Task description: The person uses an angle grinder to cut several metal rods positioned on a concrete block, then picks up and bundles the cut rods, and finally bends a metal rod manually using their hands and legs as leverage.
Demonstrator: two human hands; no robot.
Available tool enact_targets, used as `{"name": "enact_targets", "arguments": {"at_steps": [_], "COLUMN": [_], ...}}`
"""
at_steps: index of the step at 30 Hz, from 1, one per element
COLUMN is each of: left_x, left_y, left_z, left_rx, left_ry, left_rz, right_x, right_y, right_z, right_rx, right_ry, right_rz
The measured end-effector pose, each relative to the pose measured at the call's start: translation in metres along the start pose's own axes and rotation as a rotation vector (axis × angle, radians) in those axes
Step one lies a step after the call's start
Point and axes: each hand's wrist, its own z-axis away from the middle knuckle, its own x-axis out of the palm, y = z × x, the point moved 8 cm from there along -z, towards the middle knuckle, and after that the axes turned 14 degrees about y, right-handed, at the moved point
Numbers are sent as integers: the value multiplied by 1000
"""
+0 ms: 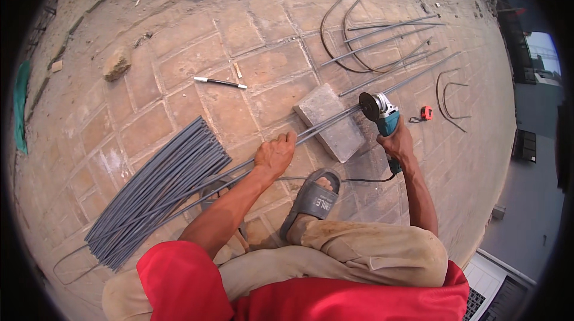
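Note:
My left hand is closed around a couple of long grey steel rods, which lie across a concrete block and run on to the upper right. In my right hand is a teal angle grinder, gripped by its body. The grinder's dark disc stands at the rods, just past the block's right side; whether it touches them I cannot tell. To the left of my left hand lies a thick bundle of cut grey rods.
A marker pen lies beyond the block. At the right are a red tape measure, bent rods and several loose rods. The grinder's black cable passes my sandalled foot. Stones sit at the far left.

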Motion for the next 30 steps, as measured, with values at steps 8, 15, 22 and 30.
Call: {"name": "enact_targets", "arguments": {"at_steps": [8, 15, 22, 30], "left_x": [-1, -1, 0, 2], "left_y": [0, 0, 0, -2], "left_z": [-3, -2, -2, -2], "left_rx": [-6, -24, -17, -9], "left_ry": [16, -3, 3, 3], "left_rz": [-2, 9, -2, -2], "right_x": [3, 4, 7, 4], "right_y": [7, 8, 13, 7], "right_z": [-2, 0, -1, 2], "right_rx": [10, 1, -3, -29], "right_ry": [-21, 7, -16, 8], "right_rz": [7, -22, 21, 2]}}
